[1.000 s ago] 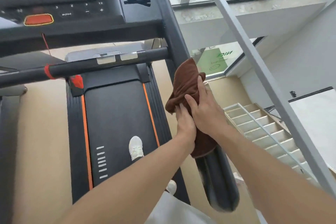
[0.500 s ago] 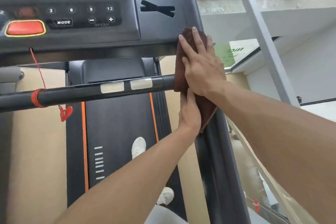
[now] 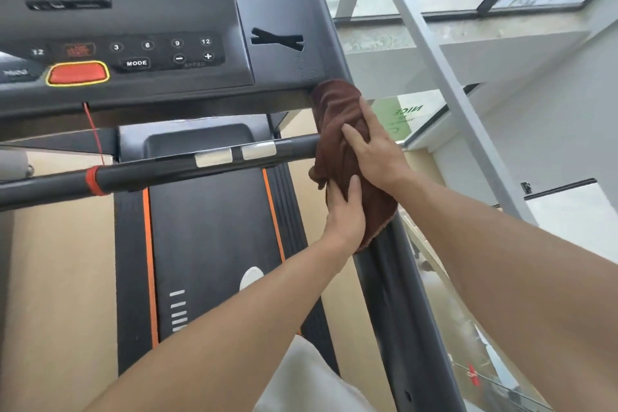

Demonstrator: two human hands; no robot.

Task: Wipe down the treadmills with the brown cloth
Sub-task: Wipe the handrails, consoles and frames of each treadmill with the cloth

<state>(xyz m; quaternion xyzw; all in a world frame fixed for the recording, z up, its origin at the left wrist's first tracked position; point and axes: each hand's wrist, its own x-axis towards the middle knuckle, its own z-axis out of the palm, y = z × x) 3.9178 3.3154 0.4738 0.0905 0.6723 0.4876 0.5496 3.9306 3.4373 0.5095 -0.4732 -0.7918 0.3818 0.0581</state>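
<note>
The brown cloth (image 3: 347, 157) is draped over the treadmill's right side rail (image 3: 398, 298), just below the right corner of the console (image 3: 281, 43), which serves as the landmark here. The cloth's top edge touches the underside of that corner, and its lower end hangs down the rail.

Both hands press the cloth against the rail. The right hand (image 3: 374, 147) lies flat on the upper part with its fingers straight, nearer the console; judging by this, it supplies the pressure for wiping. The left hand (image 3: 346, 211) sits lower, further from the console, its fingers spread against the cloth's lower edge, probably to keep the cloth wrapped on the rail so it does not slide off. Neither hand is clenched; both look flat and pressing rather than gripping.

To the left of the cloth, the crossbar (image 3: 167, 167) below the console meets the rail.

On the console, readable markings are "MODE", "SPEED" with minus and plus signs, and the numbers 3, 6, 9 and 12. A red button (image 3: 78, 73) with a yellow border sits at its left. Beyond the console's right corner, a green sign (image 3: 406, 117) shows mirrored lettering that reads "NICE".
</note>
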